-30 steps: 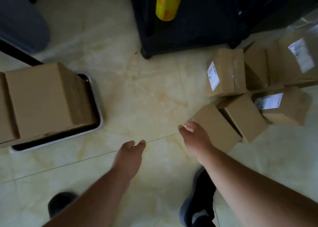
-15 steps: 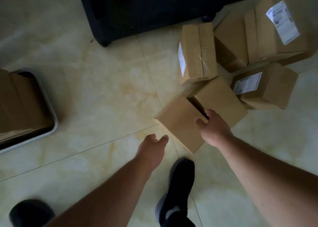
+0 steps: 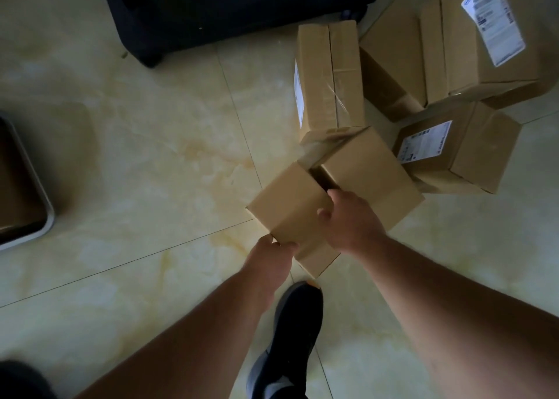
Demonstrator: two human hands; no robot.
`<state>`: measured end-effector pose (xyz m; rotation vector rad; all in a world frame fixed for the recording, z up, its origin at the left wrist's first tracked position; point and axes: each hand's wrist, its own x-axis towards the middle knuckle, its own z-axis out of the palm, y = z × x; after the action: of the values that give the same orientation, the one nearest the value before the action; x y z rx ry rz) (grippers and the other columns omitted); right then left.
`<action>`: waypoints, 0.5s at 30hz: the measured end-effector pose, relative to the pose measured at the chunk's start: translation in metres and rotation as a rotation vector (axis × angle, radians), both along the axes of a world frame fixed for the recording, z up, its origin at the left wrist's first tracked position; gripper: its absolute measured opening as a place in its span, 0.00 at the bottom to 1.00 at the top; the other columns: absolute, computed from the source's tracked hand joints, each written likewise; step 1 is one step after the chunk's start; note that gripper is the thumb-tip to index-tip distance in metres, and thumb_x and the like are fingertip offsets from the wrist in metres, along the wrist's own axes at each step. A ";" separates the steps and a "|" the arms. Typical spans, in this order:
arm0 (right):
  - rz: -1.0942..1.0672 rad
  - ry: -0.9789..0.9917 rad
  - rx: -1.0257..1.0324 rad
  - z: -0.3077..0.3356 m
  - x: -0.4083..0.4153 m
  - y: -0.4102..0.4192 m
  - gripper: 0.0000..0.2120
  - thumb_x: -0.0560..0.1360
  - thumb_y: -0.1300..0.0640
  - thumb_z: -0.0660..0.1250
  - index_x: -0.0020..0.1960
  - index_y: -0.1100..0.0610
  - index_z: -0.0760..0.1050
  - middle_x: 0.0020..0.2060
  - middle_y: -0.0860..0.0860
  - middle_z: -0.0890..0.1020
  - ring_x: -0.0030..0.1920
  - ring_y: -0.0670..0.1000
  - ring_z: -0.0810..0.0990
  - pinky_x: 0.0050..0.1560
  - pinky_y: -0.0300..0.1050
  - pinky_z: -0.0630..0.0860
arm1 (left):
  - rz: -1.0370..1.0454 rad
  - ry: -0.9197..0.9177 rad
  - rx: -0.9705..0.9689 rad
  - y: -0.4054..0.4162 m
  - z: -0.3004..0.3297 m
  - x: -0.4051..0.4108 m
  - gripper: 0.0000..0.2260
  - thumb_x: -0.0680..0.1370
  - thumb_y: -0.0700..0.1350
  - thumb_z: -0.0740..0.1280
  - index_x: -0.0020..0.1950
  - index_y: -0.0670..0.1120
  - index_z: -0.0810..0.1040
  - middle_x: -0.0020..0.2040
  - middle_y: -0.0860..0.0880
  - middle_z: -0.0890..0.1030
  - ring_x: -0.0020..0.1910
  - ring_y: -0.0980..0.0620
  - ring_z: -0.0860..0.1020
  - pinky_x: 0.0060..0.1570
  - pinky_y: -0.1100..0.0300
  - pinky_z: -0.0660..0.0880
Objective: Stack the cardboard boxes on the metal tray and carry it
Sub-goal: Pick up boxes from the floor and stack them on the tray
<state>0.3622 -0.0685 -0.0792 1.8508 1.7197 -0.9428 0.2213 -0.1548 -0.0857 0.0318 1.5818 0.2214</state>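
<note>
Two hands are on one plain cardboard box near the middle of the floor, just in front of the person. The left hand curls its fingers round the box's near-left corner; the right hand lies over the top with the thumb on the lid and the fingers hooked over the far-right edge, into the dark gap between this box and the next. The box is unmarked brown, no label on the faces that show, its corners turned diagonally to the tile lines.

The fingertips of both hands are hidden behind the cardboard, so whether the box is lifted or resting on the floor cannot be told. The metal tray is cut off at the left edge — only a rounded corner of its rim shows, with a brown box inside it, dim and hard to read.

A second plain box touches the gripped one on its far-right side. Beyond it stands a taped box with a white label on its left face, and to the right a box with a shipping label. Farther right, at the frame's top corner, larger labelled cartons are stacked close together. A dark cabinet fills the far side. The floor is pale marbled tile. A dark shoe stands just near of the gripped box, between the two forearms.
</note>
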 end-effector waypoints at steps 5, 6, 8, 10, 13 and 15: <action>-0.104 0.001 -0.062 -0.002 -0.003 -0.006 0.23 0.80 0.46 0.58 0.70 0.56 0.74 0.63 0.58 0.80 0.61 0.61 0.80 0.60 0.53 0.79 | 0.057 -0.019 0.078 -0.003 -0.002 -0.016 0.07 0.79 0.44 0.70 0.47 0.57 0.78 0.50 0.58 0.82 0.53 0.56 0.79 0.68 0.49 0.75; -0.100 -0.001 -0.052 -0.002 -0.006 -0.010 0.23 0.81 0.46 0.58 0.70 0.56 0.74 0.63 0.58 0.80 0.61 0.62 0.79 0.58 0.51 0.78 | 0.061 -0.017 0.095 -0.003 -0.001 -0.021 0.07 0.80 0.43 0.69 0.49 0.56 0.79 0.50 0.58 0.83 0.53 0.57 0.79 0.66 0.51 0.76; -0.115 0.003 -0.039 0.001 -0.016 -0.016 0.23 0.81 0.46 0.58 0.68 0.60 0.75 0.62 0.61 0.79 0.62 0.63 0.79 0.53 0.48 0.73 | 0.044 -0.002 0.126 -0.005 0.007 -0.035 0.10 0.80 0.42 0.68 0.57 0.55 0.82 0.52 0.58 0.85 0.52 0.58 0.81 0.58 0.56 0.78; -0.178 0.032 -0.017 0.007 -0.031 -0.022 0.21 0.81 0.47 0.59 0.62 0.62 0.77 0.58 0.63 0.80 0.57 0.63 0.79 0.48 0.47 0.69 | 0.018 0.028 0.147 -0.008 0.018 -0.051 0.17 0.77 0.45 0.68 0.64 0.57 0.81 0.54 0.58 0.86 0.54 0.56 0.83 0.50 0.58 0.76; -0.318 0.150 0.027 0.024 -0.062 -0.025 0.14 0.81 0.50 0.60 0.59 0.57 0.78 0.55 0.57 0.81 0.50 0.59 0.80 0.45 0.43 0.68 | 0.096 0.076 0.159 -0.014 0.036 -0.075 0.19 0.74 0.47 0.69 0.63 0.62 0.79 0.55 0.61 0.85 0.54 0.56 0.83 0.46 0.60 0.74; -0.390 0.230 0.044 0.041 -0.090 -0.023 0.13 0.82 0.52 0.61 0.63 0.55 0.76 0.55 0.51 0.81 0.50 0.56 0.80 0.47 0.43 0.69 | 0.182 0.124 0.161 -0.015 0.055 -0.094 0.16 0.77 0.44 0.69 0.58 0.64 0.77 0.53 0.61 0.84 0.51 0.56 0.82 0.44 0.60 0.73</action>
<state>0.2726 -0.0911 -0.0387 2.2296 1.5381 -1.3223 0.1268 -0.1698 -0.0311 0.0266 1.6884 0.4972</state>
